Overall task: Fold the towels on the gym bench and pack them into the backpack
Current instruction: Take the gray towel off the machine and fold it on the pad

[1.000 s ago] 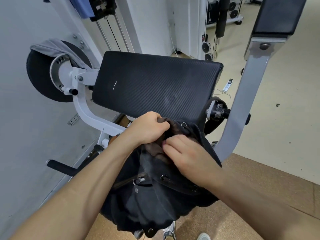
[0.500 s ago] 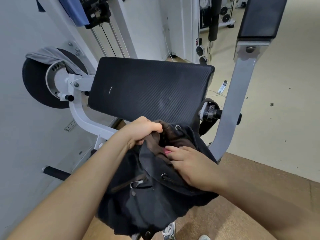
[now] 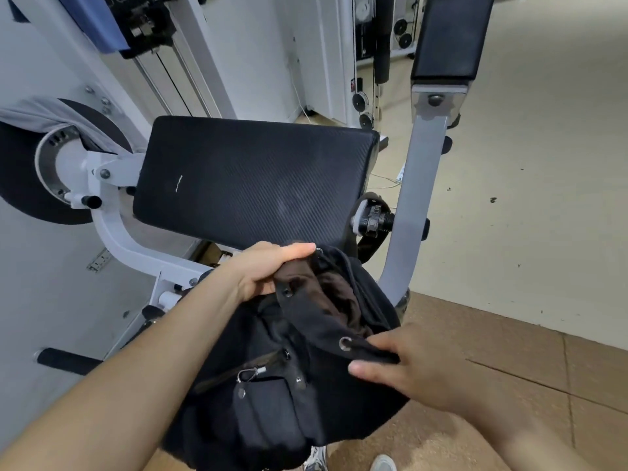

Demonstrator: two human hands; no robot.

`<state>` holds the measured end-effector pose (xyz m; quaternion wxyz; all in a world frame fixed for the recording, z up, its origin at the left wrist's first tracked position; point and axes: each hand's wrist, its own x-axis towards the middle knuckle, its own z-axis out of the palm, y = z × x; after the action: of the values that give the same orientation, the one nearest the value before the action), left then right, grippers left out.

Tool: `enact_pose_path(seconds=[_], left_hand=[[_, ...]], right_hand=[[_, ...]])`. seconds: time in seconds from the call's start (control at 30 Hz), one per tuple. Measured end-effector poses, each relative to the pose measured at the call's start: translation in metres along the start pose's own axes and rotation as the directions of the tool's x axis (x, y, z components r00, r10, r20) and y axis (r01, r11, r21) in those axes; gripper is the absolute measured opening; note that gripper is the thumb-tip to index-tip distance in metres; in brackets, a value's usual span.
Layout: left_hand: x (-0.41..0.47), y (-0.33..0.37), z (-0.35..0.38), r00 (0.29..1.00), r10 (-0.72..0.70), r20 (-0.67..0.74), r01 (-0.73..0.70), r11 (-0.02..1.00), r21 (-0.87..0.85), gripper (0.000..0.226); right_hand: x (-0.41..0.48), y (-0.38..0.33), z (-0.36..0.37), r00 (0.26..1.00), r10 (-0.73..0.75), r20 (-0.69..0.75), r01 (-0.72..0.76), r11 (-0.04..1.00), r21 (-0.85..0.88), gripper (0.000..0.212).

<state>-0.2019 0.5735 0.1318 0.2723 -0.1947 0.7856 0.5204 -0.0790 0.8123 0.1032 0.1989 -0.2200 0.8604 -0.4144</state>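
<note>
A black backpack [image 3: 289,396] hangs in front of the gym bench's black pad [image 3: 251,185], its mouth open upward. A brown towel [image 3: 336,294] lies inside the mouth. My left hand [image 3: 265,271] grips the far left rim of the opening, thumb lying along the top. My right hand [image 3: 418,365] pinches the near rim beside a metal eyelet, thumb under the fabric. The bench pad itself carries no towel.
A grey cloth [image 3: 51,113] is draped over the black disc of the machine at the left. A blue cloth [image 3: 98,25] hangs at the top left. A grey steel arm [image 3: 414,205] with a second pad rises at the right. Shoes show at the bottom edge.
My right hand came out of the backpack's mouth and moved toward me to the near rim. The mouth now gapes wider and the brown towel shows inside.
</note>
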Motion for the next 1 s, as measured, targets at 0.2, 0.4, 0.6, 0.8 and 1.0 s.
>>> enact_pose_path(seconds=[0.2,0.4,0.6,0.8,1.0], left_hand=[[-0.026,0.049,0.006,0.620,0.770,-0.149,0.006,0.186,0.983,0.019],[-0.002,0.015,0.005,0.976,0.212,0.045,-0.216,0.969,0.122,0.026],[-0.018,0.007,0.040,0.653,0.755,0.060,-0.573,0.441,0.691,0.040],[-0.024,-0.101,-0.054,0.760,0.445,-0.474,-0.069,0.780,0.623,0.053],[-0.038,-0.216,-0.062,0.800,-0.221,-0.558,0.356,0.923,0.144,0.083]], right_hand=[[0.000,0.010,-0.032,0.975,0.191,-0.110,-0.185,0.981,0.063,0.054],[0.020,0.034,-0.018,0.943,0.294,-0.158,-0.324,0.919,-0.225,0.067],[0.075,0.008,0.026,0.899,0.171,-0.403,-0.273,0.939,-0.210,0.106],[0.101,0.014,0.025,0.883,0.153,-0.444,-0.307,0.904,-0.298,0.081],[0.112,0.017,0.037,0.924,0.181,-0.336,-0.295,0.897,-0.329,0.110]])
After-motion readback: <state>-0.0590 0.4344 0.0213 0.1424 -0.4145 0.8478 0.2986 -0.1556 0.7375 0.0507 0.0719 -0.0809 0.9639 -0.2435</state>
